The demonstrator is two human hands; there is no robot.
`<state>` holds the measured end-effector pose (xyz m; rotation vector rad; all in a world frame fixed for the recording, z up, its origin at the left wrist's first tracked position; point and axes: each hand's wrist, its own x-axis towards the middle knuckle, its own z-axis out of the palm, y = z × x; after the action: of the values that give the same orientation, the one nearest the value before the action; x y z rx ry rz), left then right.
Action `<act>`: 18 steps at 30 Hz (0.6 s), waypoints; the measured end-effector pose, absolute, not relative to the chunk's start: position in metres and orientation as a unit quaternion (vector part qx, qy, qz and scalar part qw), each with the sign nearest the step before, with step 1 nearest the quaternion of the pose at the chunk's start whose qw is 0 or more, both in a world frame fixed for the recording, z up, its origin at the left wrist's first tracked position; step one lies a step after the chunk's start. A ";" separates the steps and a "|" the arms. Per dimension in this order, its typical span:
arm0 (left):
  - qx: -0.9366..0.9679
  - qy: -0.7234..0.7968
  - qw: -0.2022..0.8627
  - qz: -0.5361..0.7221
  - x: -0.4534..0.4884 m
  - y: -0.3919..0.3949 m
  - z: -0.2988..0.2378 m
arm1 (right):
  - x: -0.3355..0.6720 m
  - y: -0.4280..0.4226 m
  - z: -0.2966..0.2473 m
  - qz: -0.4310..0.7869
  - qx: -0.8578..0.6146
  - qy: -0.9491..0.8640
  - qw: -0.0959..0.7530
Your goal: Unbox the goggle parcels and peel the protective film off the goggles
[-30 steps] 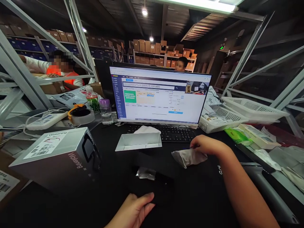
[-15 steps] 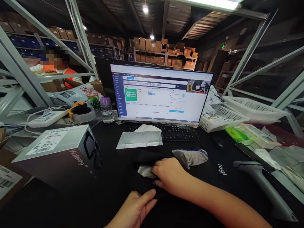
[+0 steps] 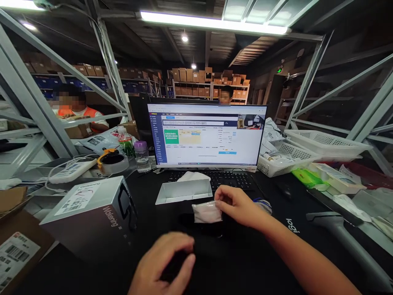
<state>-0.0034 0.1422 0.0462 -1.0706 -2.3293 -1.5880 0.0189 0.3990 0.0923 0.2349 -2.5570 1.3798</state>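
Observation:
My right hand point(image 3: 235, 205) pinches the right edge of a small clear plastic packet point(image 3: 208, 213) with whitish contents, holding it up over the black mat. Below the packet lies something dark that I cannot make out against the mat. My left hand point(image 3: 166, 260) is nearer to me, its fingers curled and apart from the thumb, with nothing seen between them. Just beyond the packet is a shallow white box tray point(image 3: 184, 192). A grey cloth pouch point(image 3: 264, 206) is mostly hidden behind my right wrist.
A printed product box point(image 3: 89, 213) stands at the left, near an open carton point(image 3: 18, 241). Behind are a keyboard point(image 3: 230, 179) and a monitor point(image 3: 202, 143). A barcode scanner point(image 3: 346, 237), a mouse point(image 3: 284, 189) and white baskets point(image 3: 285, 157) are at the right. A person in an orange vest point(image 3: 73, 111) sits beyond the frame.
My right hand has lifted the packet up and to the right. My left hand has shifted slightly left, and its fingers are more curled. The view has tilted upward.

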 end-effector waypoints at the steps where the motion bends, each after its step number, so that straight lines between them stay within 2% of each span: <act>1: -0.330 -0.767 0.126 -0.535 -0.009 0.142 0.049 | 0.019 0.399 0.093 0.527 0.080 -0.841 0.095; 3: -0.299 -0.754 0.136 -0.569 -0.020 0.146 0.050 | 0.019 0.394 0.090 0.610 0.080 -0.787 0.054; 5: -0.274 -0.728 0.064 -0.625 -0.029 0.151 0.048 | 0.021 0.384 0.084 0.632 0.082 -0.769 0.045; 10: -0.251 -0.697 -0.108 -0.664 -0.035 0.158 0.045 | 0.032 0.366 0.075 0.527 0.121 -0.828 0.147; 13: -0.241 -0.691 -0.129 -0.670 -0.029 0.155 0.044 | 0.035 0.361 0.071 0.533 0.121 -0.817 0.184; 18: -0.242 -0.688 -0.134 -0.671 -0.021 0.153 0.042 | 0.031 0.352 0.062 0.642 0.084 -0.759 0.065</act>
<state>-0.0208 0.1532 0.0417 -0.8319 -2.3687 -2.3083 0.0310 0.3524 0.0623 0.2533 -2.2913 1.9378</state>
